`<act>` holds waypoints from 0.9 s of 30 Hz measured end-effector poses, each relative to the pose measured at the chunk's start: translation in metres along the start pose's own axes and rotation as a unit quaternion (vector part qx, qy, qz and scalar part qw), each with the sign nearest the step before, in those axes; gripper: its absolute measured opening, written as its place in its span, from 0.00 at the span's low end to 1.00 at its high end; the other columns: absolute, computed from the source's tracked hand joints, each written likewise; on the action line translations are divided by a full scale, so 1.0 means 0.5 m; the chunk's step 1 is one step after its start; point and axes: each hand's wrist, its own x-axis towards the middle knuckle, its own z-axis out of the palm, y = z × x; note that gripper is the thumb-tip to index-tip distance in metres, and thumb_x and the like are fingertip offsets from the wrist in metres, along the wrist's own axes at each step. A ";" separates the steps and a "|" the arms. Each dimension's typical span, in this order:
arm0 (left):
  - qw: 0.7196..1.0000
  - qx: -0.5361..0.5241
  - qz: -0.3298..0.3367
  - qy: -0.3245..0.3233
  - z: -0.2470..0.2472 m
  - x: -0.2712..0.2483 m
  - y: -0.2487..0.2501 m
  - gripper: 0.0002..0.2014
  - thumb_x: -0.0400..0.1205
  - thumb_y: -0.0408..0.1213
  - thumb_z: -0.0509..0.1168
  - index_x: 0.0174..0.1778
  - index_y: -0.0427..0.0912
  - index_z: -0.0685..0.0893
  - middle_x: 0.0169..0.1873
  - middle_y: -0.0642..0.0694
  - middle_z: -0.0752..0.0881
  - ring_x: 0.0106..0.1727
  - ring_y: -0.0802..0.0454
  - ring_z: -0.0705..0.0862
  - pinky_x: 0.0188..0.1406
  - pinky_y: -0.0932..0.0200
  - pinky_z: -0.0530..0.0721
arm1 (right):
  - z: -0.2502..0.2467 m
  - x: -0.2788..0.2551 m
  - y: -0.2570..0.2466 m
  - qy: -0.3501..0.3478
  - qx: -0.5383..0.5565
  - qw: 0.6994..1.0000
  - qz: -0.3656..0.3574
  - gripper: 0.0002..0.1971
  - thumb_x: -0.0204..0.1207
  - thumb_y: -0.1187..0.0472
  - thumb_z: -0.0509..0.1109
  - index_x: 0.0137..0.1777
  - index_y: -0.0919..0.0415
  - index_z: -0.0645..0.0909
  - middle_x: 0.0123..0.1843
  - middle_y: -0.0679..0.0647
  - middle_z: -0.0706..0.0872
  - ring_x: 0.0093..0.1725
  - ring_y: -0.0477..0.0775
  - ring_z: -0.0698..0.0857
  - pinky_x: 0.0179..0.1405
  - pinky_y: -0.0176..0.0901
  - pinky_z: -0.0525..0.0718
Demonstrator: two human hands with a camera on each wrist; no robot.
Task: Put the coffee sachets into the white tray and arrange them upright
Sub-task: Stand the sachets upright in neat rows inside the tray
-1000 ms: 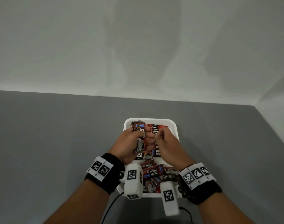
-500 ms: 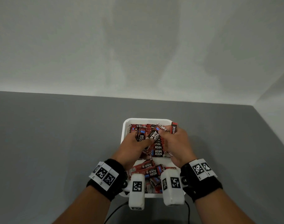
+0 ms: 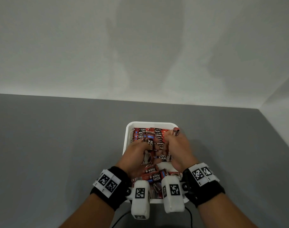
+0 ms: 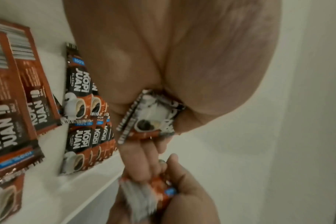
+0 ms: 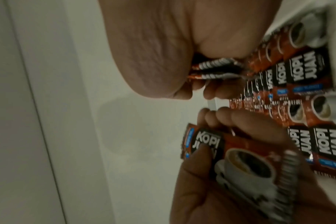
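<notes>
Hands both over white tray (image 3: 126,137) on grey counter (image 3: 58,145). Left hand (image 3: 137,153) fingers curled round one coffee sachet (image 3: 148,157); right hand (image 3: 176,148) clenched on small bunch of sachets (image 3: 175,132), count unclear. Standing sachets (image 3: 140,134) packed along far edge, too many to count; loose sachets (image 3: 154,176) heaped at near edge.

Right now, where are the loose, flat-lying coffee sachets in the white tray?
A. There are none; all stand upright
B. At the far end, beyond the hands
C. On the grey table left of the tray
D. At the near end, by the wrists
D: in the head view the loose sachets lie flat and jumbled at the near end of the white tray, while the upright row stands at the far end.
</notes>
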 end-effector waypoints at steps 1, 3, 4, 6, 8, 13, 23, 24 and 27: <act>1.000 -0.010 0.003 0.001 -0.004 0.001 0.002 0.12 0.88 0.25 0.55 0.58 0.30 0.84 0.46 0.32 0.88 0.39 0.42 0.89 0.35 0.49 0.90 | -0.006 -0.009 -0.005 -0.018 -0.005 1.000 -0.006 0.16 0.87 0.68 0.58 0.36 0.58 0.75 0.23 0.52 0.79 0.17 0.45 0.73 0.14 0.35 0.71; 1.000 0.003 0.019 -0.005 -0.008 0.002 0.003 0.11 0.90 0.30 0.58 0.62 0.30 0.83 0.49 0.33 0.90 0.43 0.41 0.91 0.34 0.49 0.90 | -0.015 -0.017 -0.009 -0.052 -0.004 0.999 -0.011 0.14 0.87 0.64 0.63 0.37 0.56 0.78 0.24 0.49 0.79 0.16 0.43 0.73 0.14 0.35 0.70; 0.999 0.019 0.026 -0.011 -0.008 0.001 0.003 0.11 0.91 0.32 0.59 0.64 0.32 0.83 0.50 0.34 0.91 0.44 0.41 0.91 0.34 0.50 0.89 | -0.015 -0.016 -0.009 -0.066 -0.004 0.998 -0.010 0.12 0.86 0.62 0.66 0.40 0.57 0.81 0.26 0.51 0.81 0.17 0.43 0.75 0.15 0.35 0.71; 0.995 0.081 0.048 -0.020 -0.007 -0.003 0.004 0.11 0.90 0.35 0.61 0.65 0.37 0.84 0.51 0.36 0.92 0.45 0.43 0.92 0.37 0.50 0.89 | -0.009 -0.013 -0.005 -0.073 -0.014 0.997 -0.007 0.07 0.85 0.60 0.70 0.46 0.59 0.86 0.33 0.56 0.86 0.22 0.47 0.80 0.17 0.36 0.76; 0.989 0.130 0.066 -0.029 -0.002 -0.006 0.005 0.10 0.90 0.35 0.63 0.65 0.40 0.84 0.51 0.36 0.92 0.45 0.43 0.92 0.38 0.49 0.90 | -0.006 -0.009 -0.001 -0.058 -0.030 0.998 -0.002 0.06 0.83 0.60 0.71 0.45 0.59 0.86 0.39 0.58 0.91 0.27 0.53 0.85 0.20 0.43 0.83; 0.980 0.178 0.084 -0.008 -0.003 -0.012 0.008 0.07 0.87 0.31 0.65 0.60 0.40 0.85 0.47 0.36 0.92 0.40 0.45 0.89 0.30 0.54 0.86 | -0.013 -0.004 -0.013 -0.029 0.010 1.000 -0.008 0.15 0.85 0.70 0.66 0.36 0.59 0.74 0.18 0.43 0.78 0.14 0.39 0.75 0.12 0.33 0.72; 0.979 0.178 0.095 0.011 0.003 -0.009 -0.008 0.08 0.87 0.33 0.63 0.53 0.37 0.89 0.36 0.42 0.88 0.29 0.53 0.83 0.27 0.62 0.77 | 0.019 0.008 -0.001 -0.037 0.029 0.999 -0.019 0.05 0.80 0.67 0.68 0.48 0.63 0.86 0.38 0.55 0.92 0.38 0.55 0.92 0.35 0.49 0.90; 0.986 0.147 0.071 0.020 0.000 -0.007 -0.005 0.12 0.88 0.34 0.60 0.56 0.38 0.89 0.38 0.44 0.90 0.32 0.50 0.85 0.30 0.59 0.79 | 0.013 0.009 -0.005 -0.035 0.053 0.998 -0.011 0.08 0.79 0.71 0.63 0.45 0.64 0.83 0.31 0.55 0.88 0.31 0.54 0.89 0.29 0.47 0.87; 0.990 0.119 0.072 0.038 -0.007 -0.005 0.005 0.17 0.88 0.29 0.53 0.61 0.39 0.87 0.36 0.46 0.91 0.33 0.52 0.88 0.31 0.58 0.83 | -0.001 0.004 -0.003 -0.052 0.088 0.994 0.027 0.11 0.80 0.75 0.58 0.53 0.67 0.81 0.24 0.56 0.81 0.21 0.52 0.81 0.24 0.42 0.83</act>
